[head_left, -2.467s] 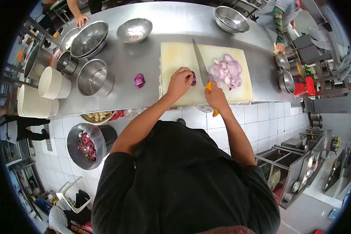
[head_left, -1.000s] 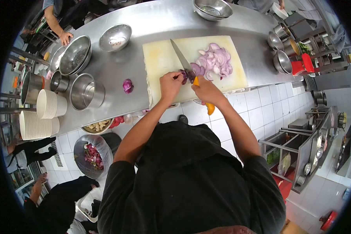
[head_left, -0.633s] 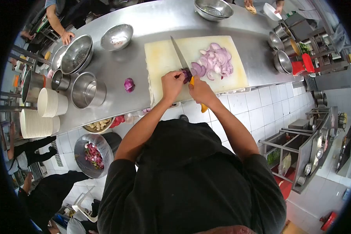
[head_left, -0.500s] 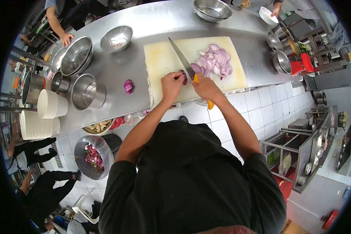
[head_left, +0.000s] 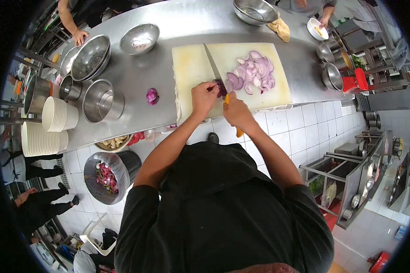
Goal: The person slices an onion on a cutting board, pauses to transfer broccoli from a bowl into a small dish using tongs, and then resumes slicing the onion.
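Note:
My left hand (head_left: 204, 99) is closed around a piece of red onion (head_left: 220, 88) on the white cutting board (head_left: 187, 63). In my right hand (head_left: 237, 110) is a kitchen knife (head_left: 213, 61) with a yellow handle, its blade upright against the onion's right side and its tip pointing to the far edge. Sliced red onion (head_left: 255, 70) lies in a loose pile right of the blade. Left of the board, a whole red onion (head_left: 152, 96) rests on the steel table (head_left: 141, 75). My fingers partly hide the held onion.
Metal bowls (head_left: 140, 39), a steel pot (head_left: 103, 101) and stacked white containers (head_left: 43, 139) stand to the left. A lined bin (head_left: 92, 179) holding onion scraps is on the floor. Across the table, a person's hand rests at left; another holds a white bowl (head_left: 317, 29). A cloth (head_left: 280, 29) lies there.
My view has shifted slightly. The knife stays at the onion in my left hand, with slices lying closer beside the blade. At far right, the co-worker's white bowl is tilted differently, and a cloth now shows.

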`<state>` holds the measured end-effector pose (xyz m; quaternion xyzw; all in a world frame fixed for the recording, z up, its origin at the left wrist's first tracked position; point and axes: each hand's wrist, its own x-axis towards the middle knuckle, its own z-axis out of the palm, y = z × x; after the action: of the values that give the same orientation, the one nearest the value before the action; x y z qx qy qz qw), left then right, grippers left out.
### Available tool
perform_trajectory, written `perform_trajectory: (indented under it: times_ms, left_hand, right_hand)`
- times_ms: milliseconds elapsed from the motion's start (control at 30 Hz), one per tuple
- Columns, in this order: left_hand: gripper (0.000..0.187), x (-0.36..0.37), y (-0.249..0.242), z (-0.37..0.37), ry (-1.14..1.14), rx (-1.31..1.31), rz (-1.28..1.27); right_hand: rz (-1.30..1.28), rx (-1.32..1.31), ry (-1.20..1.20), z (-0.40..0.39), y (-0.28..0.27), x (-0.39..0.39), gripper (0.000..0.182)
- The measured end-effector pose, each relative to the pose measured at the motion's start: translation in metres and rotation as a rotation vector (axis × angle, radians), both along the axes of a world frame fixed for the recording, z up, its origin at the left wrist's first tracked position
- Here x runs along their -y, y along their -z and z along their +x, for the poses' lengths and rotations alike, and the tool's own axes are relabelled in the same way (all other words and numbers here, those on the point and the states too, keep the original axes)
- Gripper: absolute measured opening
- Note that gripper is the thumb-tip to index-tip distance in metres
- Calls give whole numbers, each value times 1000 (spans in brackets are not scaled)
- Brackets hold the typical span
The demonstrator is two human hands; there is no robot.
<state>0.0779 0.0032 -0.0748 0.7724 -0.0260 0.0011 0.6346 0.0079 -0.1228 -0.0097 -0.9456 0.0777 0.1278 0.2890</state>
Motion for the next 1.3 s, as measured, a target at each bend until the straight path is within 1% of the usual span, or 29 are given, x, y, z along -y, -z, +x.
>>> perform_trajectory:
  times_ms: [33, 67, 133, 167, 200, 267, 333, 400, 500, 533, 567, 600, 667, 700, 733, 767, 833, 867, 967, 1067, 1167, 1267, 1300]
  left_hand:
    - [19, 0, -1, -1, -6, 9, 18]
    - [19, -1, -2, 0, -16, 18, 35]
    - [20, -2, -2, -3, -6, 9, 17]
    - [20, -1, -3, -1, -2, 8, 6]
    - [20, -1, -3, 1, 1, 5, -3]
    - [20, -2, -2, 0, 8, -11, -22]
    - [20, -1, 2, 1, 15, -14, -28]
    - [20, -2, -2, -1, 20, -17, -31]
    - [20, -2, -8, -2, 27, -29, -38]
    - [20, -2, -9, -2, 26, -42, -44]
    - [20, -2, -9, -2, 25, -52, -49]
    - [20, -1, -6, -1, 11, -21, -28]
    - [20, 1, 5, 2, -30, 45, 6]
    - [19, 1, 0, 2, -30, 32, 6]
    - [19, 0, -3, -1, -24, 13, 8]
    - [19, 0, -7, -2, -18, -3, 10]
    - [19, -1, -6, 3, 11, 2, 34]
    - [19, -3, -4, 2, 26, -3, 48]
    - [19, -3, -3, 0, 37, 53, 70]
    - [18, -3, -10, 0, 45, 23, 46]
    - [18, -4, -19, -3, 50, 0, 11]
    - [19, -1, -9, -2, -3, 35, -13]
    - [20, -1, -7, -1, 4, 25, -4]
  right_hand:
    - [-89, 120, -33, 5, 18, 2, 30]
    - [-18, 22, 11, 14, 13, 3, 30]
    - [82, -47, 10, 24, 3, 13, 30]
    - [129, -77, 8, 28, -6, 17, 31]
    - [178, -108, 40, 26, -30, 14, 31]
    - [190, -186, 28, 18, -66, 10, 31]
    - [186, -254, 29, 10, -89, 7, 30]
    - [172, -313, 37, 2, -99, 3, 30]
    - [151, -269, 61, -5, -82, -1, 30]
    - [100, -201, 45, -4, -60, -2, 30]
    - [50, -130, 31, -2, -27, -3, 30]
    - [-1, -52, 26, 1, -4, -3, 30]
    - [7, 15, 27, 10, 11, 0, 26]
    - [11, 47, 24, 16, 16, 2, 24]
    - [20, 91, -10, 22, 19, 8, 28]
    - [76, 11, 16, 21, 7, 9, 30]
    - [186, -150, 47, 23, -45, 6, 34]
    - [181, -193, 25, 19, -60, 6, 38]
    - [154, -274, 24, 4, -94, 0, 29]
    - [152, -317, 26, -4, -100, -2, 28]
    - [148, -292, 27, -7, -94, -4, 27]
    - [140, -263, 45, -8, -87, -7, 27]
    - [100, -216, 40, -7, -74, -7, 27]
